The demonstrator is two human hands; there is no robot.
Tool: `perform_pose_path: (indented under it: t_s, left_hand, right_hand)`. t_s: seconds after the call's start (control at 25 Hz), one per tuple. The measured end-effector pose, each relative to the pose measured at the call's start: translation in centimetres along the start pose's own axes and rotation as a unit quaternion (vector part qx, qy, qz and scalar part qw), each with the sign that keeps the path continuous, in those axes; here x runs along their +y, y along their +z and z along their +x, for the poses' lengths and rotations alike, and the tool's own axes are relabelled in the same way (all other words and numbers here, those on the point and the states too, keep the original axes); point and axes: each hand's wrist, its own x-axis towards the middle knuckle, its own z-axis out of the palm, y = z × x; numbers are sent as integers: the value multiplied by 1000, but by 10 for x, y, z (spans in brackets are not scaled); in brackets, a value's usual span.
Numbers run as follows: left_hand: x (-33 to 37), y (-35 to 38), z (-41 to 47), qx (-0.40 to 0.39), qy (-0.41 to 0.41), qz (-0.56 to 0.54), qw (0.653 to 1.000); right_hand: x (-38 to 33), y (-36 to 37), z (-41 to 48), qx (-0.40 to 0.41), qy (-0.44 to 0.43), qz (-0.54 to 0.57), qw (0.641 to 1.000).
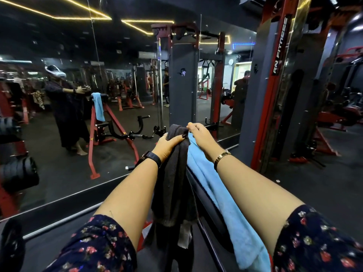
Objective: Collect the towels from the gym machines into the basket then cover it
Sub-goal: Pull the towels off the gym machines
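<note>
Towels hang side by side over the top edge of a black machine pad [206, 213] in the head view: a dark grey towel [172, 183] on the left, a blue towel [216, 193] touching it on the right. The left hand [169, 144] is clamped round the grey one's bunched top. The right hand [200, 134] has its fingertips drawn together, apparently pinching the blue one's top edge. Both look soft, light and limp, so gathering each at the crest should lift it cleanly. No basket shows.
</note>
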Motion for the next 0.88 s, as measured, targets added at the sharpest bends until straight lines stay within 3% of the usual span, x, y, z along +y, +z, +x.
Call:
perform_pose_path:
  t_s: [0.16,0.32,0.4,0.48,0.6,0.76,0.88]
  left_hand:
    - [-43,-14,59,122,-62,98,986]
    - [-77,-10,91,131,-79,165,974]
    - [-80,-10,105,141,-66,169,973]
    - [-86,-13,112,142,-64,169,973]
    - [-95,-24,118,172,-46,146,973]
    - [-87,-29,128,182,4,-22,983]
    - [-68,-27,135,152,40,-85,984]
  right_hand:
    - [63,2,57,-8,-4,-212,977]
    - [98,11,76,-59,2,-395,917]
    - [108,13,84,-86,55,-434,895]
    - [122,16,87,-96,114,-429,891]
    - [135,19,95,-43,122,-421,898]
    - [128,7,115,-58,73,-336,937]
    - [105,0,116,-48,-10,-219,974]
